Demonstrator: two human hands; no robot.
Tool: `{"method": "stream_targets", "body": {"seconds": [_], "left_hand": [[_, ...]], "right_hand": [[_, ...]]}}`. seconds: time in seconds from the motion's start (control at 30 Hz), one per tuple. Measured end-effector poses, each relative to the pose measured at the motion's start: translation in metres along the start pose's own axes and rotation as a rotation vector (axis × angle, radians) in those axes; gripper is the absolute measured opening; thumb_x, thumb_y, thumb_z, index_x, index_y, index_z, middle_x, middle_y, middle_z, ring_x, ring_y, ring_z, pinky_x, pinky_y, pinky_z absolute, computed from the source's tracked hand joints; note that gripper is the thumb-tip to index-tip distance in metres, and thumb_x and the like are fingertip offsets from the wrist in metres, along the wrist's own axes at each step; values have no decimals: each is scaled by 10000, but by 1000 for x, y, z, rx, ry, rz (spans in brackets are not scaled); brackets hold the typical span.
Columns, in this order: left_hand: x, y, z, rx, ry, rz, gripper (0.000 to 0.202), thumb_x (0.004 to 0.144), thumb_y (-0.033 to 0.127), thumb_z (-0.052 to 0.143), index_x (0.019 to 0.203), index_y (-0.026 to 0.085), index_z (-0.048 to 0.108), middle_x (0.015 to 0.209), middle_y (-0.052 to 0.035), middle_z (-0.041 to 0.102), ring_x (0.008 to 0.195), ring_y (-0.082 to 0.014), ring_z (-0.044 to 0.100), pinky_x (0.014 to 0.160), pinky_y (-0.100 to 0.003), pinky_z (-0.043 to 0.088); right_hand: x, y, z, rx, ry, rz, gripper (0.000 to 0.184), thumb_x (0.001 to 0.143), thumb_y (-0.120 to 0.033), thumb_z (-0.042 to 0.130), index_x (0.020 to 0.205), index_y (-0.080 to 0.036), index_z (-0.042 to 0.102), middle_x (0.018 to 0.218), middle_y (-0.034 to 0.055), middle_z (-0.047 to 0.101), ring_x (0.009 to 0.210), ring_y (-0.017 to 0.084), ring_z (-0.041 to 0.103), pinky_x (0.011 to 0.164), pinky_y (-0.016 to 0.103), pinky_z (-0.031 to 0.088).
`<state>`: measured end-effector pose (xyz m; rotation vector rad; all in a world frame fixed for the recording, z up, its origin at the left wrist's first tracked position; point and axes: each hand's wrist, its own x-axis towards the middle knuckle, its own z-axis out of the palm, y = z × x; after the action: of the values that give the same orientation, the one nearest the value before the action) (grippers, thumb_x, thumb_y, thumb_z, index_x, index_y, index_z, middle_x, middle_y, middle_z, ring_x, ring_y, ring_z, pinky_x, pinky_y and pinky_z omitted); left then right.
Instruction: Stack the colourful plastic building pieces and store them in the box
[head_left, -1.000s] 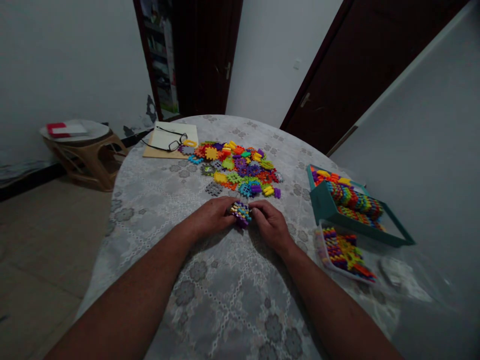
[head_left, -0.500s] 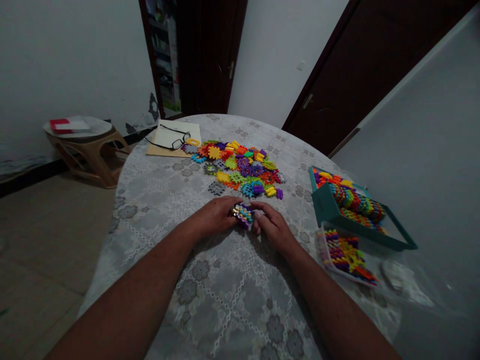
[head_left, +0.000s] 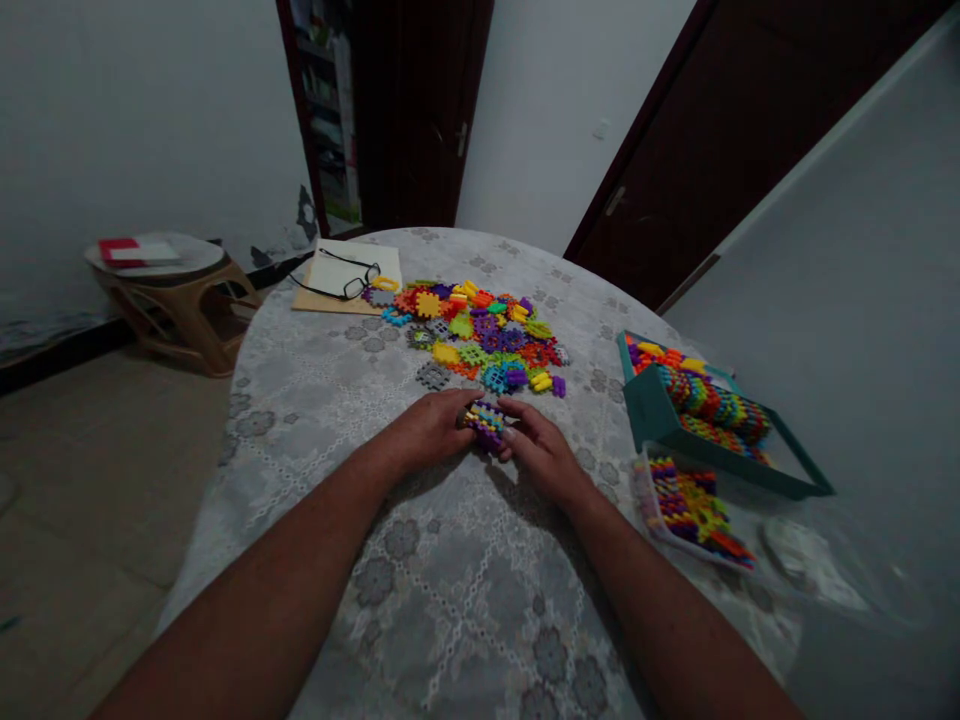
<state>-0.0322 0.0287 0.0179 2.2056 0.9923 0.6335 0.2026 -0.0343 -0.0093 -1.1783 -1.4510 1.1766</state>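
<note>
Between my two hands is a small block of joined plastic building pieces (head_left: 487,424), with purple, yellow and light blue rows. My left hand (head_left: 439,428) grips its left side, thumb and fingers closed round it. From the right, my right hand (head_left: 541,447) pinches the block's other side with its fingers and thumb. Just beyond my hands lies a heap of loose gear-shaped plastic pieces (head_left: 487,335) in many colours. A grey toothed piece (head_left: 433,376) and a purple piece (head_left: 559,387) lie at its near edge.
On the right stand a green box (head_left: 652,405) and a clear plastic tub (head_left: 652,510), both holding joined pieces. A clear plastic bag (head_left: 817,570) lies beside them. Black glasses (head_left: 352,288) rest on a notebook (head_left: 322,270) at the far left. A stool (head_left: 180,310) stands beyond the table (head_left: 315,390).
The block has turned slightly between my hands, and its coloured rows face up more. My right fingers have closed in against its right side.
</note>
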Motion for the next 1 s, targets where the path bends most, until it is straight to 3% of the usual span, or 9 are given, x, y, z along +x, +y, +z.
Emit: {"method": "stream_targets", "body": {"seconds": [0.1, 0.3, 0.43, 0.53, 0.67, 1.0], "left_hand": [[1, -1, 0, 16, -26, 7, 513, 899, 196, 695, 1410, 233, 697, 1345, -112, 773, 1215, -289, 719, 1083, -426, 529], [3, 0, 0, -33, -12, 39, 427, 899, 250, 685, 1319, 237, 762, 1225, -98, 812, 1105, -281, 745, 998, -398, 553], [7, -4, 3, -121, 38, 57, 464, 895, 291, 659, 1344, 259, 774, 1289, -94, 810, 1167, -305, 750, 1064, -436, 551], [10, -11, 5, -125, 61, 36, 543, 850, 368, 715, 1381, 264, 761, 1348, -112, 790, 1216, -340, 737, 1135, -495, 530], [11, -19, 6, -105, 58, 21, 621, 825, 452, 756, 1406, 232, 745, 1392, -157, 764, 1252, -378, 725, 1155, -523, 528], [15, -37, 3, -101, -35, 51, 561, 880, 528, 735, 1374, 267, 781, 1292, -124, 817, 1138, -368, 768, 1065, -471, 586]], "right_hand": [[1, 6, 2, -62, -24, -13, 597, 916, -455, 825, 1476, -336, 656, 1088, 43, 757, 927, 214, 697, 846, 379, 609], [4, 5, 4, -322, 56, -169, 522, 972, -368, 748, 1479, -279, 667, 1236, 71, 763, 975, 205, 709, 965, 391, 583], [5, -3, 3, -485, 106, -295, 518, 984, -334, 731, 1490, -247, 654, 1243, 92, 776, 961, 207, 721, 951, 389, 593], [7, -4, 2, -574, 82, -351, 574, 961, -283, 741, 1520, -230, 620, 1375, 127, 738, 1148, 247, 717, 1044, 427, 574], [9, -5, 2, -628, 55, -333, 646, 943, -281, 777, 1554, -216, 577, 1449, 145, 696, 1283, 264, 677, 1116, 439, 538], [12, -15, 6, -678, 30, -250, 540, 955, -291, 804, 1461, -217, 629, 1351, 112, 738, 1218, 251, 696, 1088, 397, 529]]}}
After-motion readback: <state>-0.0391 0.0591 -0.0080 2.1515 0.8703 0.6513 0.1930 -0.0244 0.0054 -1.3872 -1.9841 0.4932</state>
